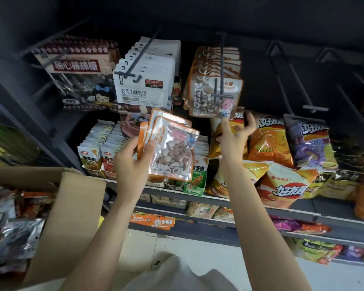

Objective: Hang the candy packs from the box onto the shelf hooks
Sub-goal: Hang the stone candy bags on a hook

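Observation:
My left hand [132, 162] grips a small stack of orange-edged stone candy packs [172, 148], held upright in front of the lower shelf. My right hand [234, 133] is open with fingers spread, just below the row of matching stone candy packs [213, 95] that hang on a dark shelf hook [221, 66]. It holds nothing. The cardboard box [72, 208] stands at the lower left with more wrapped packs [13, 225] inside.
White milk candy packs [144, 87] and lollipop bags [80, 78] hang on hooks to the left. Several bare hooks [298, 89] stick out at the right. Chip bags [282, 156] and snack boxes [101, 148] fill the shelf below.

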